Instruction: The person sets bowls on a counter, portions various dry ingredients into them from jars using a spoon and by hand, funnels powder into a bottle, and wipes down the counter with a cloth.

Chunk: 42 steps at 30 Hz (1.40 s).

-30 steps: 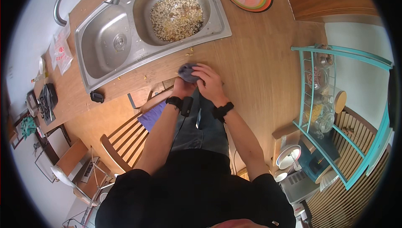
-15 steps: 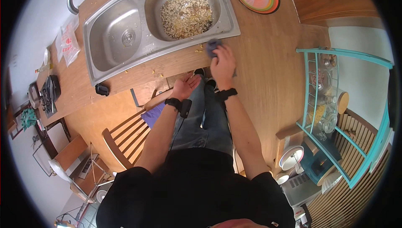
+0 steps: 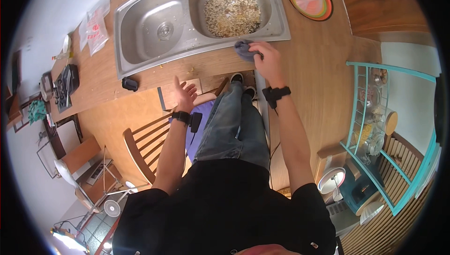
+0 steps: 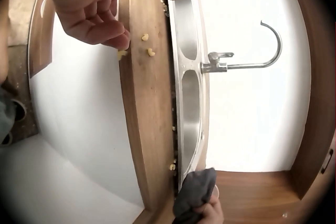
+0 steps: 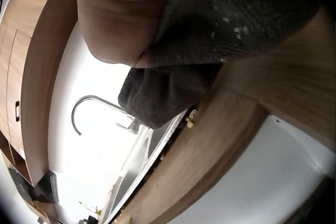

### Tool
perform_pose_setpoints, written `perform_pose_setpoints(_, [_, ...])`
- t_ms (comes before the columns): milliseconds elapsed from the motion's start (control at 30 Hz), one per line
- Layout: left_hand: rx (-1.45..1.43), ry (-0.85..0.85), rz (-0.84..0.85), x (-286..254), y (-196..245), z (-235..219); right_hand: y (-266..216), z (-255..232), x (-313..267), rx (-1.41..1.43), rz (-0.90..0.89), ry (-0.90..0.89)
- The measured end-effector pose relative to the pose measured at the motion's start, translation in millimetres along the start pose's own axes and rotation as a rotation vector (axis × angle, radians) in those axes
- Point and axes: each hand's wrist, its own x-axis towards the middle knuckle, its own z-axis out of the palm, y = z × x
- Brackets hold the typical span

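My right hand (image 3: 269, 63) grips a bunched dark grey cloth (image 3: 244, 50) by the sink's front rim, at its right end. In the right wrist view the cloth (image 5: 163, 92) fills the top, with pale specks on it. My left hand (image 3: 185, 94) holds nothing; its fingers are spread and relaxed at the counter's front edge. In the left wrist view that hand (image 4: 97, 22) is beside the counter edge, close to small yellow curved pieces (image 4: 150, 52) on the wood. More such pieces (image 5: 191, 119) lie along the sink rim.
The double sink (image 3: 201, 44) holds a heap of grains (image 3: 232, 13) in its right basin. A striped plate (image 3: 329, 9) with clear plastic items is at the back right. A small black object (image 3: 130, 84) stands on the front edge, a plastic bag (image 3: 97, 32) at left, a teal rack (image 3: 355, 105) at right.
My right hand has carried the cloth from above the left palm out to the sink's front rim. My left hand has drawn away to the left and opened. The head view has shifted.
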Motion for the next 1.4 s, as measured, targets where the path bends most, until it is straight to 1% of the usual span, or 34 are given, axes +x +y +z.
perform_pose_setpoints(33, [0.053,0.005,-0.028,8,-1,3,-2,7,8,0.006,-0.006,-0.004])
perform_pose_setpoints(100, [0.098,0.036,-0.085,36,-9,8,-8,27,19,-0.049,-0.177,-0.179])
perform_pose_setpoints(133, [0.098,0.04,-0.086,47,-13,10,-8,36,19,-0.046,-0.176,-0.182])
perform_pose_setpoints(200, [0.156,-0.028,-0.087,60,-19,17,-3,51,11,-0.123,-0.292,-0.205])
perform_pose_setpoints(233, [0.156,0.02,-0.111,61,-20,23,-3,50,4,-0.125,-0.29,-0.208])
perform_pose_setpoints(300, [0.178,0.064,-0.071,58,-24,28,-4,38,-13,-0.057,-0.078,-0.328])
perform_pose_setpoints(367, [0.196,0.107,-0.03,52,-32,30,0,24,-37,-0.023,-0.036,-0.389])
perform_pose_setpoints(400, [0.317,0.023,0.08,43,-39,28,3,16,-47,0.018,0.007,-0.444])
perform_pose_setpoints(433, [0.437,-0.059,0.193,33,-47,26,7,7,-52,0.016,0.001,-0.445])
perform_pose_setpoints(467, [0.525,-0.131,0.235,17,-55,22,10,-2,-56,0.082,0.186,-0.486])
perform_pose_setpoints(500, [0.55,-0.289,0.191,3,-64,12,13,-8,-57,0.151,0.371,-0.524])
perform_pose_setpoints(533, [0.593,-0.44,0.148,-6,-71,2,14,-11,-55,0.154,0.367,-0.524])
perform_pose_setpoints(567, [0.636,-0.59,0.103,-12,-79,-8,15,-12,-53,0.234,0.378,-0.352])
perform_pose_setpoints(600, [0.635,-0.626,0.058,-19,-86,-17,15,-11,-51,0.313,0.388,-0.177])
perform_pose_setpoints(633, [0.635,-0.66,0.013,-24,-91,-27,8,-2,-45,0.408,0.389,-0.129])
perform_pose_setpoints(667, [0.644,-0.653,0.015,-27,-96,-38,-11,9,-35,0.346,0.259,-0.156])
perform_pose_setpoints(700, [0.623,-0.605,-0.041,-30,-98,-48,-33,24,-26,0.283,0.132,-0.179])
perform_pose_setpoints(733, [0.604,-0.558,-0.094,-32,-98,-56,-49,46,-19,0.224,-0.036,-0.245])
perform_pose_setpoints(767, [0.622,-0.555,-0.091,-36,-95,-62,-65,70,-13,0.162,-0.204,-0.305])
perform_pose_setpoints(800, [0.613,-0.501,-0.119,-39,-90,-66,-81,95,-8,0.148,-0.306,-0.357])
perform_pose_setpoints(833, [0.607,-0.445,-0.146,-41,-82,-69,-88,128,-10,0.049,-0.437,-0.377])
perform_pose_setpoints(867, [0.633,-0.443,-0.147,-43,-72,-70,-99,157,-8,-0.044,-0.542,-0.339])
perform_pose_setpoints(933, [0.589,-0.368,-0.084,-48,-58,-66,-92,199,-12,-0.08,-0.566,-0.307])
perform_pose_setpoints(1000, [0.616,-0.376,-0.074,-35,-45,-72,-74,219,-18,-0.35,-0.427,-0.314])
perform_pose_setpoints(1067, [0.567,-0.297,0.069,-21,-34,-80,-64,195,-31,-0.317,-0.43,-0.303])
perform_pose_setpoints(1100, [0.613,-0.208,0.219,-13,-28,-83,-57,178,-41,-0.34,-0.451,-0.287])
perform_pose_setpoints(1133, [0.615,-0.128,0.391,-3,-22,-86,-52,156,-51,-0.303,-0.407,-0.334])
perform_pose_setpoints(1167, [0.767,-0.002,0.591,5,-11,-88,-48,130,-61,-0.264,-0.36,-0.382])
perform_pose_setpoints(1233, [0.987,0.151,0.92,19,18,-93,-37,79,-66,-0.195,-0.209,-0.571])
perform_pose_setpoints(1267, [0.979,0.149,0.922,23,31,-91,-32,56,-65,-0.118,-0.154,-0.451])
perform_pose_setpoints(1300, [1.048,0.158,1.079,24,47,-85,-30,37,-61,-0.04,-0.098,-0.327])
perform_pose_setpoints(1333, [1.112,0.166,1.24,29,59,-77,-34,19,-51,-0.069,-0.013,-0.156])
perform_pose_setpoints(1367, [1.107,0.164,1.244,36,66,-71,-35,5,-43,-0.094,0.071,0.012])
perform_pose_setpoints(1400, [1.178,0.148,1.26,43,72,-66,-26,1,-36,-0.094,0.071,0.017])
